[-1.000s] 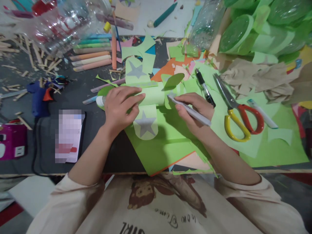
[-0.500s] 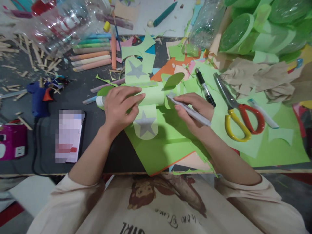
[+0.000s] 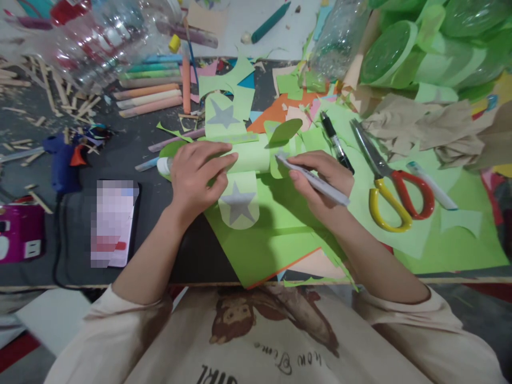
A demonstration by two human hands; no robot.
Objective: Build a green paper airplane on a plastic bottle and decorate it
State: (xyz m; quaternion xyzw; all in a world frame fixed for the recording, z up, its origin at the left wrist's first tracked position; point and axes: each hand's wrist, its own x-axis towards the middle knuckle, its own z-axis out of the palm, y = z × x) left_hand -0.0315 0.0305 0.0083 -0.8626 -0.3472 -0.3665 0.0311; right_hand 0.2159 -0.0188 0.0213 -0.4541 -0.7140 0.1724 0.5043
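A small plane made from a bottle wrapped in light green paper (image 3: 250,154) lies sideways before me, its white cap end to the left. Grey stars mark its upper wing (image 3: 224,114) and lower wing (image 3: 237,200). My left hand (image 3: 200,173) lies over the bottle's body and grips it, fingers curved across the paper. Between the thumb and fingers of my right hand (image 3: 326,178) is a slim grey marker (image 3: 320,184). Its tip is at the grey patch on the tail piece (image 3: 278,165); whether it touches, I cannot tell. An upright green fin (image 3: 286,133) stands beside that tip.
Right of my right hand lie a black pen (image 3: 336,141) and red-and-yellow scissors (image 3: 390,178). A phone (image 3: 116,224) and blue glue gun (image 3: 64,162) are at left. Crayons (image 3: 154,101), paper scraps and plastic bottles (image 3: 340,45) crowd the back. Green sheets (image 3: 280,240) lie underneath.
My right hand has shifted slightly to the right, and the marker's tip has moved a little with it. My left hand and the paper-covered bottle have stayed in place.
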